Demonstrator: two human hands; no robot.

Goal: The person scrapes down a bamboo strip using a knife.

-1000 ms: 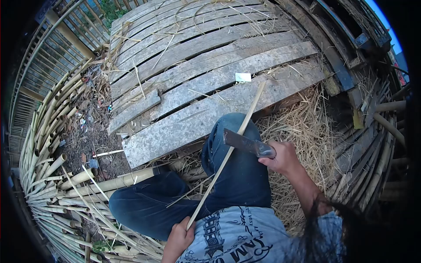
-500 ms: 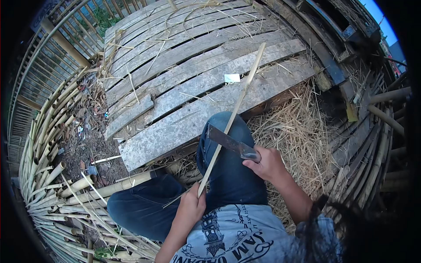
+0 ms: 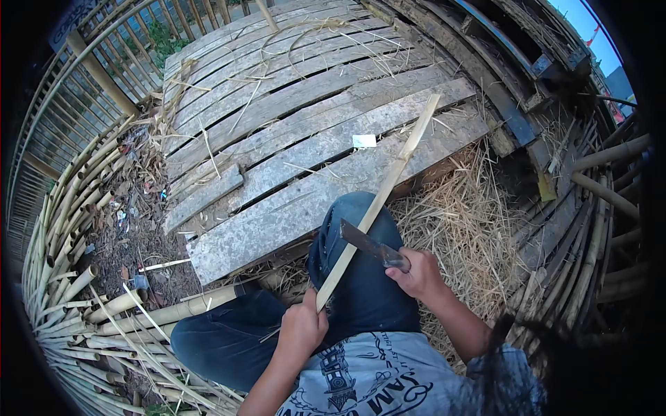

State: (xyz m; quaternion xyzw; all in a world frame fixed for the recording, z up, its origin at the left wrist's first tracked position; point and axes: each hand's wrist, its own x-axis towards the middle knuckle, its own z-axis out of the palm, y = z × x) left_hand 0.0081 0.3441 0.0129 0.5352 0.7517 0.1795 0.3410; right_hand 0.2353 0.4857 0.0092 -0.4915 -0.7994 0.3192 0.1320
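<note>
A long split bamboo strip (image 3: pixel 397 173) runs slantwise across my raised knee, its far end over the wooden slats. My left hand (image 3: pixel 303 327) is closed around its near end, close to my lap. In my right hand (image 3: pixel 421 274) is the handle of a broad-bladed knife (image 3: pixel 373 247). The dark blade lies across the strip above my thigh and seems to touch it. A thin sliver sticks out beside my left hand.
Ahead lies a slatted wooden platform (image 3: pixel 277 186) with a white card (image 3: pixel 363 141) and loose fibres. Straw-like shavings (image 3: pixel 461 229) are heaped at the right. Bamboo poles (image 3: pixel 76 284) are stacked at the left, near a bamboo fence (image 3: pixel 104 73).
The strip has turned to show a wider face, and its far end has shifted right and down. The knife has moved slightly right and lower. Both hands keep their grip.
</note>
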